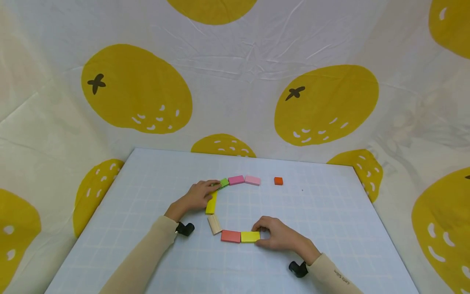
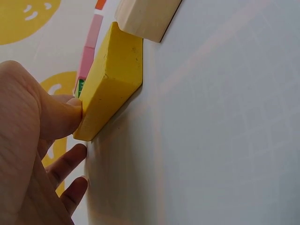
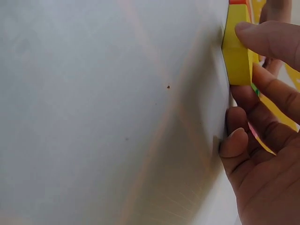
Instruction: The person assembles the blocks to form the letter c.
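Painted blocks lie end to end in a curved, C-shaped line. My left hand [image 1: 199, 194] reaches over the line's left side, its fingers at the joint of a long yellow block [image 1: 211, 204] and a green block [image 1: 225, 183]. In the left wrist view its thumb [image 2: 61, 115] presses on the yellow block, while other fingers spread loosely beyond. At the line's near end, my right hand [image 1: 277, 234] pinches a second yellow block [image 1: 250, 237] between thumb and fingers. That block adjoins a red block [image 1: 231, 236]. A plain wooden block [image 1: 214, 224] sits between the red and long yellow ones.
Beyond the green block, a dark pink block [image 1: 236, 180] and a light pink block [image 1: 253, 180] continue the line. An orange block [image 1: 278, 181] lies apart to their right. The pale checked tabletop [image 1: 312, 212] meets a fruit-print cloth [image 1: 235, 102] at the back.
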Demonstrator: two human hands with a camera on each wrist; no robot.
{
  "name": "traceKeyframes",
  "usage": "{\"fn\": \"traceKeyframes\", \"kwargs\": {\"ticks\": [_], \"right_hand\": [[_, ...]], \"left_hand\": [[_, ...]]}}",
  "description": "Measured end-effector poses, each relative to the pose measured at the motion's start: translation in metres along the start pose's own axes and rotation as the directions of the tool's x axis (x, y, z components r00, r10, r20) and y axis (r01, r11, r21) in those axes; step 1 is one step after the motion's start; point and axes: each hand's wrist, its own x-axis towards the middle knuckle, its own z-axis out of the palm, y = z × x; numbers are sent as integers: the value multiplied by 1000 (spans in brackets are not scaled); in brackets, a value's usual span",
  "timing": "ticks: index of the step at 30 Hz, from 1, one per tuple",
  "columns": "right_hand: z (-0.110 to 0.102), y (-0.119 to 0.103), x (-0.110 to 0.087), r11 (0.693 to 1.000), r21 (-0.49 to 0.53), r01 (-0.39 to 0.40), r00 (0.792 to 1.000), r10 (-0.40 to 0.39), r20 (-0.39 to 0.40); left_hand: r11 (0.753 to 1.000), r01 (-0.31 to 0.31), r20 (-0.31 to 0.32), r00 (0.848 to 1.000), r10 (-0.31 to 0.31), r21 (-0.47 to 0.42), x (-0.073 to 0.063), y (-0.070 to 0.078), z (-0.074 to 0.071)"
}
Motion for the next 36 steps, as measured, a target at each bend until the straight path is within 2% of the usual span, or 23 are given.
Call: {"fn": "traceKeyframes", "kwargs": {"ticks": [27, 36], "right_hand": [[-1, 0, 2, 1000, 16, 13, 1000, -13, 12], [-23, 8, 7, 1000, -13, -18, 998, 18, -61]], "left_hand": [[1000, 4, -8, 1000, -4, -16, 0, 2, 0], [1000, 11, -6, 1000, -11, -17, 0, 0, 2]]}}
